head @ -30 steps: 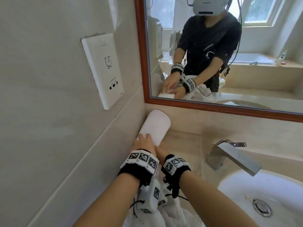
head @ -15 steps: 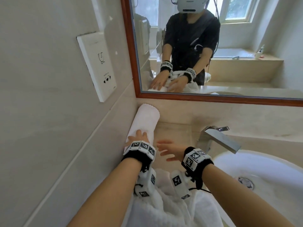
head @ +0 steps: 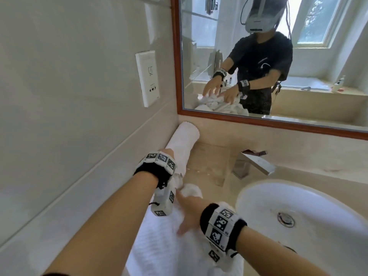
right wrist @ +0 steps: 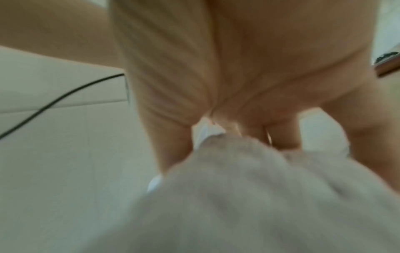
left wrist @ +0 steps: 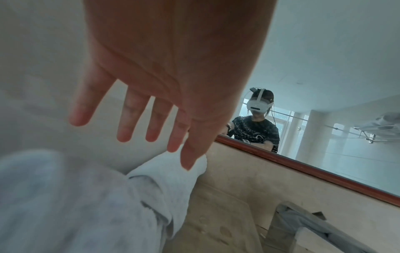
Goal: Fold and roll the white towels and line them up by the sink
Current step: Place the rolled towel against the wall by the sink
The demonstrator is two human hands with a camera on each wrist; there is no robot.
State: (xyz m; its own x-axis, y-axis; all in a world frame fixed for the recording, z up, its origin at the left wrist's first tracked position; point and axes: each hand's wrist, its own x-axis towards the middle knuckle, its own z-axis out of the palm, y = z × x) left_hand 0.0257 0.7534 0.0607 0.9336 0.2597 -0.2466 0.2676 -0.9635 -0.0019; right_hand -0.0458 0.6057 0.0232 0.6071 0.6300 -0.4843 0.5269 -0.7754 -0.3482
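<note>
A rolled white towel (head: 183, 140) lies on the counter along the left wall, its far end near the mirror. My left hand (head: 166, 153) hovers over its near end, mostly hidden by the wrist band. In the left wrist view that hand (left wrist: 134, 135) is open with fingers spread, just above the rolled towel (left wrist: 171, 172). A loose heap of white towels (head: 159, 246) lies nearer me on the counter. My right hand (head: 186, 209) is down on the heap. The blurred right wrist view shows thumb and fingers (right wrist: 283, 137) bunching loose towel (right wrist: 249, 188) between them.
A white basin (head: 249, 198) sits to the right with a metal faucet (head: 253, 163) behind it. A wood-framed mirror (head: 278, 124) runs along the back wall. A white socket plate (head: 147, 78) is on the tiled left wall. Beige counter (head: 211, 162) lies between rolled towel and faucet.
Both hands have come off the rolled towel. My right hand swung back onto the loose heap and took hold of it. My left hand lifted slightly. The head view has shifted.
</note>
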